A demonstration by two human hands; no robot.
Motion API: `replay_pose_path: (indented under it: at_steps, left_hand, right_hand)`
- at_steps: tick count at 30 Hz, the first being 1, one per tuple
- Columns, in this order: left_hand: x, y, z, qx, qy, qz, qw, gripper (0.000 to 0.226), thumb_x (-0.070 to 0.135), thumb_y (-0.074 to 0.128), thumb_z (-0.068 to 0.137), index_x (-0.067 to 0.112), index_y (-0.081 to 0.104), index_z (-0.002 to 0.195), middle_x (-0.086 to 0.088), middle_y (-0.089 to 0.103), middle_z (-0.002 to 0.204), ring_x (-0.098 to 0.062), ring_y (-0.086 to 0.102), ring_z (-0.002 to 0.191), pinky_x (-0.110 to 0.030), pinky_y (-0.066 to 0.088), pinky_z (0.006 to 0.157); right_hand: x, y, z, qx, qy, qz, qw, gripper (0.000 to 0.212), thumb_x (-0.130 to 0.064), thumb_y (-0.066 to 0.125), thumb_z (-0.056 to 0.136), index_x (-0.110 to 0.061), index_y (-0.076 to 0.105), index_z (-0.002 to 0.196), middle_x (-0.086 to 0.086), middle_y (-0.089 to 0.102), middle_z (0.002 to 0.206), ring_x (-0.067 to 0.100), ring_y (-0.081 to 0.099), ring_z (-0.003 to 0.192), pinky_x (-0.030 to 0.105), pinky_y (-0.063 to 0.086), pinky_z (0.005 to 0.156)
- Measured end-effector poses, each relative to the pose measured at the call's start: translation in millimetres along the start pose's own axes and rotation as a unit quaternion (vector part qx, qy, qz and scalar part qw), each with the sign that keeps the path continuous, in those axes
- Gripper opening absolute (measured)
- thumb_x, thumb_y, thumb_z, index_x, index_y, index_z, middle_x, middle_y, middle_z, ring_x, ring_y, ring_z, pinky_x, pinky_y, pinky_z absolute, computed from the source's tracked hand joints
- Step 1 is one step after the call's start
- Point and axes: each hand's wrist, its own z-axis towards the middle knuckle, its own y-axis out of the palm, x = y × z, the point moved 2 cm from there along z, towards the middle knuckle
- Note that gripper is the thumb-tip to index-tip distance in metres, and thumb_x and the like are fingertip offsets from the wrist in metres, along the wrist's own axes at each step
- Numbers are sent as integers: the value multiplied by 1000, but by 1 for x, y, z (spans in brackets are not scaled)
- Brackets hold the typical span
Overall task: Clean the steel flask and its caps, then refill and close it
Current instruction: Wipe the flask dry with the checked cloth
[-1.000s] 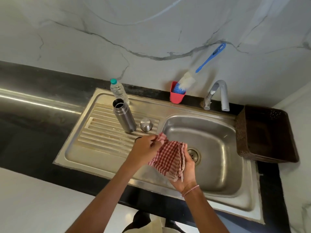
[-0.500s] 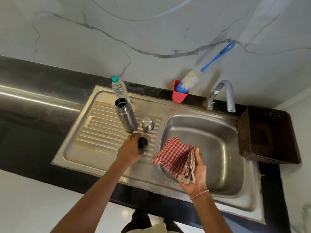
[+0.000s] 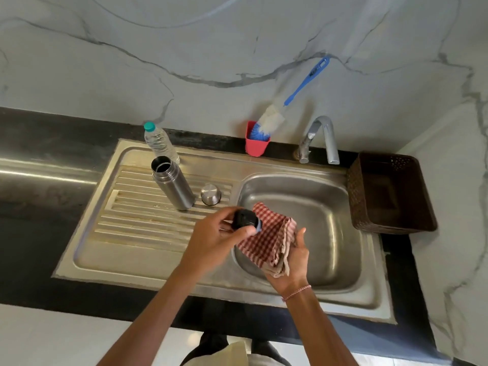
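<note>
- The steel flask (image 3: 173, 182) is standing upright on the ribbed draining board (image 3: 137, 207), left of the sink bowl (image 3: 343, 233). Its long side is running up and down, and its open mouth is pointing up.
- The small steel cap (image 3: 210, 194) is sitting just beside the flask, on its right, with its round closed top facing up.
- The left hand (image 3: 214, 240) is holding the black inner cap (image 3: 245, 220) over the edge of the bowl. The thumb and fingers are curling round it.
- The black cap is lying on its side, and its blue end is pointing right, toward the checked cloth (image 3: 266, 240). I cannot tell if it is touching the cloth.
- The right hand (image 3: 293, 257) is carrying the folded red and white cloth on its palm. The thumb is sticking out straight beside it. The fingers are hiding under the cloth, so I cannot tell if they are curling.
- A clear water bottle (image 3: 159, 142) with a green-blue lid is standing behind the flask. Any words on it are too small to read.
- A blue brush (image 3: 290, 101) is leaning in a red cup (image 3: 255, 142) by the tap (image 3: 320, 138). A dark mark on its handle is too small to read.
- A brown basket (image 3: 390, 194) is sitting to the right of the sink.
- The cloth and the hands are hiding part of the bowl.
</note>
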Motion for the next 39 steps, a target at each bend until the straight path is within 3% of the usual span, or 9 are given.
replay_pose_path:
  at_steps: [7, 16, 20, 23, 27, 30, 32, 36, 39]
  left_hand:
    - [11, 14, 9, 56, -20, -2, 998, 31, 46, 80, 85, 37, 71, 113, 12, 76, 105, -4, 72, 94, -34, 62, 88]
    - [36, 20, 1, 30, 12, -47, 998, 44, 13, 78, 91, 23, 69, 132, 5, 77, 107, -13, 75, 99, -34, 62, 87]
    - [43, 21, -2, 29, 130, 75, 988, 57, 3, 83, 83, 19, 68, 135, 6, 70, 117, -7, 71, 105, -28, 60, 94]
    - [41, 21, -3, 12, 175, 110, 978, 61, 1, 86, 78, 14, 68, 135, 5, 68, 118, -9, 70, 108, -30, 60, 95]
    - [35, 15, -3, -53, 182, 80, 979, 57, 24, 86, 82, 22, 67, 136, 6, 70, 123, -9, 69, 113, -27, 58, 97]
    - [36, 11, 0, -28, 138, 38, 989, 53, 39, 83, 79, 34, 68, 130, 13, 73, 117, -8, 72, 106, -27, 61, 90]
    - [37, 10, 3, 9, 86, -23, 996, 46, 36, 84, 82, 34, 70, 126, 13, 75, 112, -14, 75, 100, -34, 63, 87]
    - [38, 4, 7, 44, 25, -97, 994, 35, 33, 74, 93, 17, 72, 124, -3, 81, 103, -24, 78, 86, -43, 64, 83]
    - [41, 7, 7, 41, 14, -107, 993, 38, 33, 68, 95, 11, 71, 125, -6, 81, 99, -27, 78, 86, -45, 64, 83]
  right_hand:
    - [-3, 30, -24, -91, -64, -168, 979, 48, -36, 46, 104, -4, 61, 136, 25, 67, 124, 30, 73, 99, 40, 60, 80]
    - [-21, 50, -38, -75, -332, -482, 807, 37, -43, 43, 106, -25, 61, 132, -1, 70, 124, 15, 66, 117, 40, 53, 103]
    - [-24, 55, -42, -44, -331, -501, 798, 30, -32, 34, 112, -25, 62, 106, -3, 72, 98, 11, 69, 95, 22, 54, 85]
    - [-33, 57, -39, -29, -255, -577, 775, 31, -24, 41, 109, -7, 62, 125, 8, 67, 125, 24, 61, 119, 15, 43, 96]
    - [-51, 57, -37, -34, -78, -613, 785, 24, -21, 46, 108, -8, 65, 101, 5, 67, 91, 19, 64, 83, 11, 44, 64]
    - [-46, 52, -33, -38, -77, -540, 837, 22, -23, 51, 106, -15, 66, 91, -1, 67, 77, 19, 67, 79, 30, 58, 85]
    - [-45, 52, -32, -13, -97, -504, 858, 25, -24, 53, 105, -17, 68, 88, -2, 73, 68, 12, 72, 65, 27, 60, 68]
    - [-49, 49, -32, -13, -136, -327, 935, 34, -43, 47, 106, -21, 68, 122, 4, 78, 105, 18, 77, 91, 35, 60, 76]
    - [-46, 47, -32, -52, -229, -327, 915, 41, -46, 56, 99, -21, 62, 131, 8, 74, 117, 28, 72, 104, 43, 59, 86]
